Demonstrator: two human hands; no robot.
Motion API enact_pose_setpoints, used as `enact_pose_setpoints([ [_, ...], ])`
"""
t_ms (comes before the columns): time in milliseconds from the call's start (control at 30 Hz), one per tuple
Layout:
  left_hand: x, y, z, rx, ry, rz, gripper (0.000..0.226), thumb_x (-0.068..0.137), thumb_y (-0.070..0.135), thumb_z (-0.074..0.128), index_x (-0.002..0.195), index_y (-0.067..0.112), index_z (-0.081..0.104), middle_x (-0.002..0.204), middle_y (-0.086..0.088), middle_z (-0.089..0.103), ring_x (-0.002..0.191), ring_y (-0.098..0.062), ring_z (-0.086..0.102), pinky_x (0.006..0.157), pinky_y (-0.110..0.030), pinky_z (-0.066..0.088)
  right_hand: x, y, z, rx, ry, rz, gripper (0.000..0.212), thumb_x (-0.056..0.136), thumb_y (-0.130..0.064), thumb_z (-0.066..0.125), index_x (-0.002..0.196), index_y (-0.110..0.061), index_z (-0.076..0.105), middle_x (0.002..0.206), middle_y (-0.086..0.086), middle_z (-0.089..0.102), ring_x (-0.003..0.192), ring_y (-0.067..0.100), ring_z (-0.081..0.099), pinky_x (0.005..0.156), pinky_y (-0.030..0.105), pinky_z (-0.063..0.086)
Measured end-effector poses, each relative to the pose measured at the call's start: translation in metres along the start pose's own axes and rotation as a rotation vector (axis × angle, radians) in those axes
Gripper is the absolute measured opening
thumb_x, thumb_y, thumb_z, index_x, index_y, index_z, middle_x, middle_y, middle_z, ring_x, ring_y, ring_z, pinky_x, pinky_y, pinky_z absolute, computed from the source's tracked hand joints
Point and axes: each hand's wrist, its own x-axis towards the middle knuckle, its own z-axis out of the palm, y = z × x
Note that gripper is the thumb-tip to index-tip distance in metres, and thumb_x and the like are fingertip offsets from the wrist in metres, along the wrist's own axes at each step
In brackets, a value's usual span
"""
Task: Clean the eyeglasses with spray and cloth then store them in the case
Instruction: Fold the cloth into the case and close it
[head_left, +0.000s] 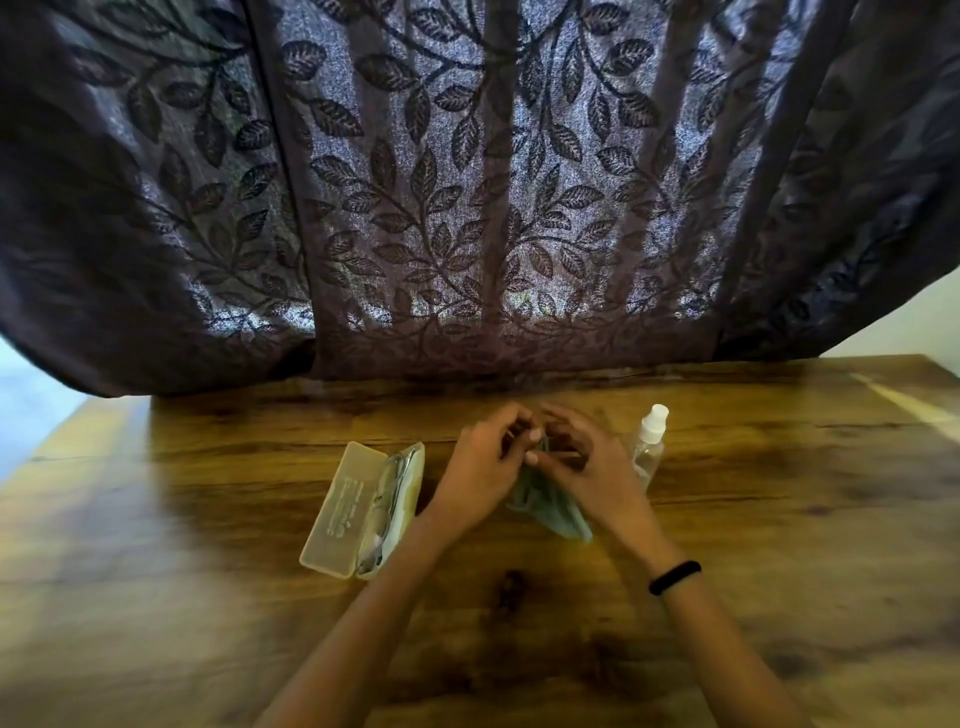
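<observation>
An open translucent beige case (343, 504) lies on the wooden table (779, 519) at centre left. A pair of thin-framed eyeglasses (392, 486) lies in its right half. My left hand (480, 467) and my right hand (597, 470) meet just right of the case, fingers curled. Together they pinch a crumpled green cloth (558, 517), which hangs down from between them onto the table. What else the fingertips hold is hidden and blurred. A clear spray bottle (649, 444) with a white cap stands right behind my right hand.
A dark curtain (467, 182) with a leaf pattern hangs along the table's far edge. A black band sits on my right wrist (674, 577). The table's left edge runs diagonally at the far left.
</observation>
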Motion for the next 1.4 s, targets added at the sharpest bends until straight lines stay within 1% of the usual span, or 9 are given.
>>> enact_pose_setpoints([
  [100, 0.006, 0.011, -0.014, -0.049, 0.066, 0.056, 0.004, 0.086, 0.013, 0.062, 0.09, 0.011, 0.062, 0.073, 0.011, 0.06, 0.064, 0.005, 0.053, 0.06, -0.008, 0.038, 0.006, -0.011, -0.004, 0.123, -0.032, 0.035, 0.039, 0.078, -0.008, 0.07, 0.114, -0.014, 0.059, 0.091, 0.005, 0.069, 0.079, 0.0, 0.063, 0.075, 0.016, 0.049],
  [267, 0.005, 0.019, -0.025, -0.18, 0.045, 0.009, 0.009, 0.084, 0.011, 0.064, 0.091, 0.016, 0.061, 0.079, 0.007, 0.061, 0.077, -0.015, 0.059, 0.067, -0.024, 0.047, 0.004, -0.022, -0.006, 0.346, -0.107, 0.09, 0.015, 0.077, -0.018, 0.07, 0.092, -0.02, 0.07, 0.082, -0.007, 0.072, 0.08, 0.003, 0.066, 0.067, 0.013, 0.052],
  [400, 0.0, 0.014, -0.024, -0.284, 0.07, -0.023, 0.01, 0.087, 0.016, 0.06, 0.097, 0.016, 0.059, 0.086, 0.004, 0.059, 0.077, -0.002, 0.055, 0.069, -0.023, 0.047, 0.001, -0.028, 0.0, 0.377, -0.104, 0.134, 0.022, 0.067, -0.034, 0.072, 0.086, -0.023, 0.071, 0.079, -0.005, 0.074, 0.079, 0.009, 0.068, 0.065, 0.016, 0.052],
  [500, -0.006, 0.005, -0.021, -0.403, -0.01, -0.101, 0.025, 0.081, 0.023, 0.067, 0.101, 0.022, 0.051, 0.086, 0.0, 0.056, 0.077, 0.0, 0.054, 0.067, -0.014, 0.045, 0.0, -0.028, 0.0, 0.41, -0.028, 0.121, 0.014, 0.072, -0.028, 0.069, 0.08, -0.016, 0.071, 0.077, -0.001, 0.072, 0.075, 0.009, 0.065, 0.066, 0.018, 0.051],
  [633, -0.017, -0.014, -0.02, -0.177, -0.245, -0.189, 0.036, 0.068, 0.023, 0.081, 0.097, 0.026, 0.059, 0.075, 0.01, 0.063, 0.062, 0.007, 0.056, 0.059, -0.013, 0.045, 0.0, -0.026, -0.005, 0.472, 0.074, 0.149, 0.01, 0.077, -0.022, 0.067, 0.083, -0.014, 0.069, 0.076, 0.0, 0.067, 0.072, 0.009, 0.062, 0.066, 0.021, 0.05],
  [833, -0.025, -0.034, -0.023, -0.001, -0.279, -0.189, 0.009, 0.081, 0.023, 0.068, 0.085, 0.031, 0.065, 0.084, 0.015, 0.065, 0.078, 0.008, 0.058, 0.069, -0.007, 0.044, -0.002, -0.029, -0.015, 0.514, 0.125, 0.136, 0.016, 0.077, -0.02, 0.064, 0.091, -0.014, 0.069, 0.086, 0.0, 0.069, 0.076, 0.008, 0.064, 0.065, 0.016, 0.053],
  [967, -0.024, -0.027, -0.018, -0.287, -0.293, -0.263, 0.044, 0.072, 0.039, 0.071, 0.111, 0.026, 0.054, 0.116, 0.004, 0.061, 0.108, -0.006, 0.058, 0.092, -0.023, 0.047, -0.002, -0.029, -0.015, 0.481, 0.117, 0.133, 0.013, 0.084, -0.011, 0.061, 0.093, -0.016, 0.069, 0.093, 0.0, 0.069, 0.084, 0.009, 0.064, 0.072, 0.019, 0.053],
  [1100, -0.025, -0.023, -0.009, -0.44, -0.412, -0.255, 0.048, 0.082, 0.016, 0.066, 0.124, 0.023, 0.045, 0.119, 0.005, 0.058, 0.111, -0.003, 0.056, 0.092, -0.019, 0.047, -0.003, -0.033, -0.016, 0.461, 0.087, 0.102, 0.018, 0.084, -0.006, 0.061, 0.097, -0.014, 0.069, 0.095, -0.004, 0.07, 0.086, 0.005, 0.064, 0.074, 0.016, 0.053],
  [1400, -0.026, -0.024, -0.013, -0.312, -0.378, -0.171, 0.014, 0.079, 0.017, 0.071, 0.085, 0.029, 0.066, 0.088, 0.014, 0.066, 0.09, -0.001, 0.061, 0.085, -0.02, 0.046, -0.006, -0.038, -0.021, 0.528, 0.007, 0.082, 0.021, 0.081, -0.004, 0.061, 0.1, -0.009, 0.067, 0.099, 0.003, 0.072, 0.092, 0.007, 0.067, 0.072, 0.014, 0.052],
])
